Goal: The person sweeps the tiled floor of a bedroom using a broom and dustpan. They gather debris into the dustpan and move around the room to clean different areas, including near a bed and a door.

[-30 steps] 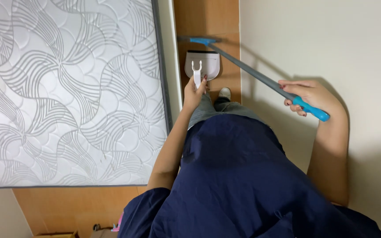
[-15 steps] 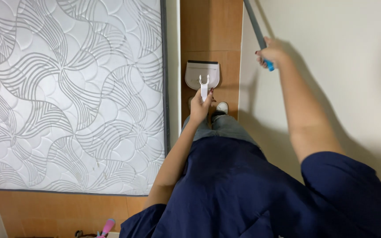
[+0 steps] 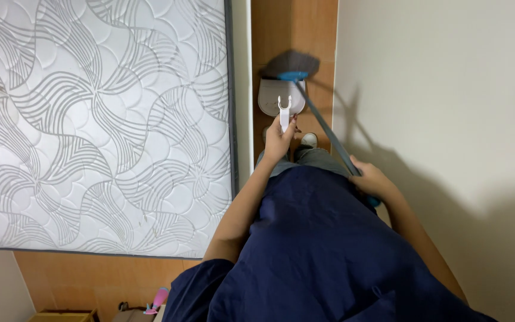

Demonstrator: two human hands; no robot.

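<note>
White dustpan (image 3: 280, 95) stands just ahead of the left hand (image 3: 278, 138), clamped on its handle; right hand (image 3: 369, 180) grips the broom (image 3: 293, 64), bristles at the pan's far lip.

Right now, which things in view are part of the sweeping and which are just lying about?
In use:
left hand holding white dustpan
right hand gripping broom
strip of wooden floor

Lying about:
quilted mattress
pink object on floor behind
cardboard box

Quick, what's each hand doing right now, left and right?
Left hand: closed on the white dustpan handle.
Right hand: closed around the broom handle.
</note>
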